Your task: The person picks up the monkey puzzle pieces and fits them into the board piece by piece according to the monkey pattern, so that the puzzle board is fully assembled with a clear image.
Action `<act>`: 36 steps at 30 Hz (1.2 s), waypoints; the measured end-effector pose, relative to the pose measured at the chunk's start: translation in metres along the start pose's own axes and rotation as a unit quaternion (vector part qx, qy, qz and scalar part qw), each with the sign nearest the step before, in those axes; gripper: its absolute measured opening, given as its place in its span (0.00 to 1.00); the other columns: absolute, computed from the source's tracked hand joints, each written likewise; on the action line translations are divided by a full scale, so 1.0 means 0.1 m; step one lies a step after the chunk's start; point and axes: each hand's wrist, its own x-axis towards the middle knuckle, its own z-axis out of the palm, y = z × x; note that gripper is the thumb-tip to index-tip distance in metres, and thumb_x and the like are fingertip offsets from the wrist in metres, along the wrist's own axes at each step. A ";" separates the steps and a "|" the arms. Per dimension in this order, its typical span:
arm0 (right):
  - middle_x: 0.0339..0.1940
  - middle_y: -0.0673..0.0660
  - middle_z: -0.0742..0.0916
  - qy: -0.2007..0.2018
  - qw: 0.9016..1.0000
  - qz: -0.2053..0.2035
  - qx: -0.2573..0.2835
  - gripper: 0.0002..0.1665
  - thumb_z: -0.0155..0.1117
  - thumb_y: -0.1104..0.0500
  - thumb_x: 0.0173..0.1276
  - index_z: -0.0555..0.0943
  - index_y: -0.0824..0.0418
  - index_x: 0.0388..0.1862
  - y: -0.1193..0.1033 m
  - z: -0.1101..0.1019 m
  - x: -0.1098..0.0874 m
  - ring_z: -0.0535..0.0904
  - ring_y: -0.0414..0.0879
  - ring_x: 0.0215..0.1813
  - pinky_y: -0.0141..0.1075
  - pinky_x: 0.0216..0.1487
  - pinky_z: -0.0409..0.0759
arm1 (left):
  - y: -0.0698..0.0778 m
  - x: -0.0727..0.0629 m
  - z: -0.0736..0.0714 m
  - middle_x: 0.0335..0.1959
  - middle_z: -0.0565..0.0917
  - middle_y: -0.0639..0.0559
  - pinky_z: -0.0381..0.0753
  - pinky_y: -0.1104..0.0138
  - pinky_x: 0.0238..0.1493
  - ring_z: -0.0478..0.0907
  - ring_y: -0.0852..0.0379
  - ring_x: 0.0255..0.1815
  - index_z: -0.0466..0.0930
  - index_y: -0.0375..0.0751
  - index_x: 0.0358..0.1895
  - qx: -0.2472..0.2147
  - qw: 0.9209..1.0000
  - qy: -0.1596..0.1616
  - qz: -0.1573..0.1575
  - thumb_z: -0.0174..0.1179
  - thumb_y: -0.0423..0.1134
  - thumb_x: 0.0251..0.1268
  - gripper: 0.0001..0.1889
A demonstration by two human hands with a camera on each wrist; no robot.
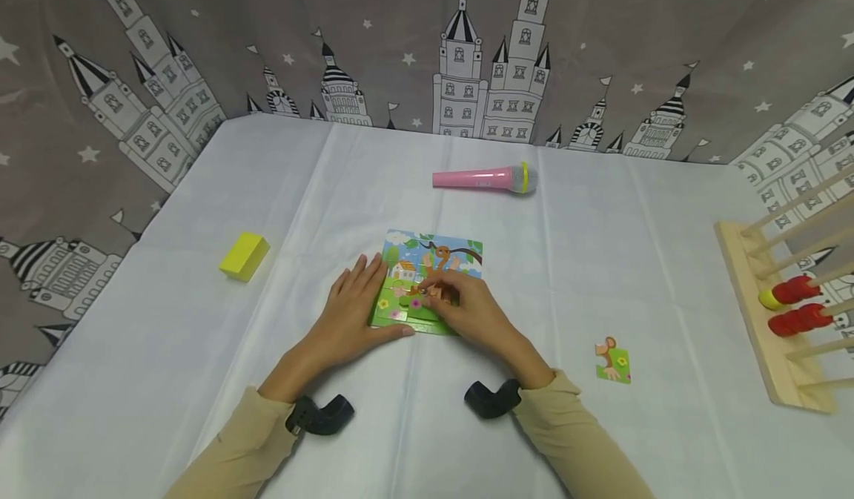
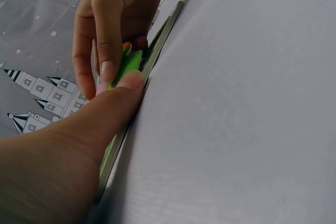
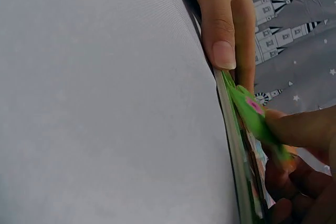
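Note:
A jigsaw puzzle (image 1: 403, 268) with a house, a tree branch and flowers lies on the white table in the head view. My left hand (image 1: 347, 312) rests along its left side, fingers straight, the thumb stretched along the front edge. Over the lower part of the picture, my right hand (image 1: 475, 312) pinches a green puzzle piece (image 3: 251, 109) with a pink flower. In the right wrist view this piece is tilted up from the board, close to my left thumb (image 3: 223, 51). Off to the right, a loose puzzle piece (image 1: 614, 361) shows part of a brown animal and a yellow flower.
A pink toy microphone (image 1: 477, 179) lies behind the puzzle. To the left is a yellow block (image 1: 245, 256). A wooden rack (image 1: 747, 299) with rods and red and yellow beads stands at the right edge. A grey castle-print cloth (image 1: 373, 10) hangs at the back.

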 end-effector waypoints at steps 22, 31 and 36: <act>0.34 0.53 0.76 -0.013 0.993 -0.011 -0.119 0.16 0.66 0.54 0.57 0.80 0.60 0.43 -0.08 0.06 -0.06 0.66 0.40 0.33 0.29 0.34 0.67 | -0.01 0.00 0.01 0.73 0.47 0.43 0.39 0.49 0.71 0.37 0.44 0.74 0.47 0.35 0.70 0.000 1.000 0.001 0.000 0.59 0.65 0.48 0.53; 0.41 0.55 0.75 0.000 0.986 -0.038 -0.162 0.20 0.67 0.53 0.56 0.81 0.60 0.46 -0.10 0.07 -0.12 0.70 0.42 0.40 0.34 0.42 0.74 | -0.02 0.00 0.01 0.74 0.46 0.43 0.39 0.49 0.71 0.37 0.44 0.75 0.46 0.35 0.71 0.000 1.000 -0.004 -0.002 0.58 0.66 0.49 0.53; 0.40 0.56 0.75 0.006 0.977 -0.051 -0.209 0.24 0.67 0.51 0.56 0.80 0.61 0.51 -0.12 0.09 -0.16 0.67 0.43 0.36 0.33 0.40 0.71 | -0.03 0.01 0.01 0.74 0.46 0.44 0.38 0.50 0.71 0.36 0.45 0.75 0.46 0.36 0.71 0.000 1.000 -0.006 -0.005 0.57 0.67 0.49 0.53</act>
